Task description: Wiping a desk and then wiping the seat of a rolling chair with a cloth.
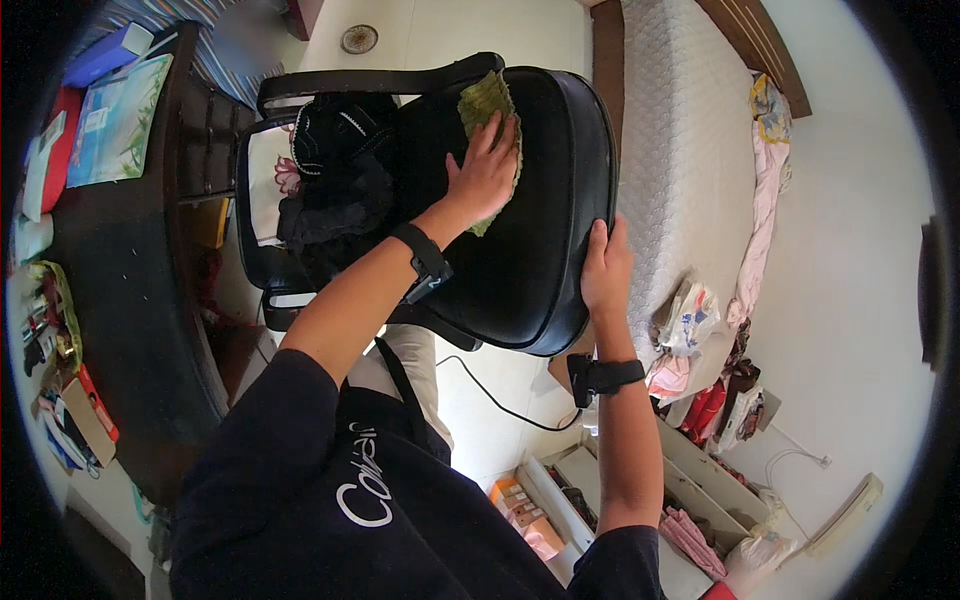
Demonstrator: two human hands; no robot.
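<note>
A black padded armchair point(555, 130) stands before me. My left hand point(485, 172) lies flat with its fingers stretched out on a crumpled green cloth point(486, 97), pressing it against the black padding. My right hand point(607, 272) is curled around the chair's right edge, its thumb on top and the other fingers mostly hidden. Dark clothing point(345, 200) lies on the chair to the left, over a white cloth point(266, 170) with a reddish flower pattern.
A dark desk point(130, 290) with folders and boxes stands at the left. Along the right runs a bed with a white quilted mattress point(670, 150); plastic bags point(690, 318) and clothes lie at its near end. Open drawers point(700, 480) are at the lower right. A black cable point(500, 405) crosses the floor.
</note>
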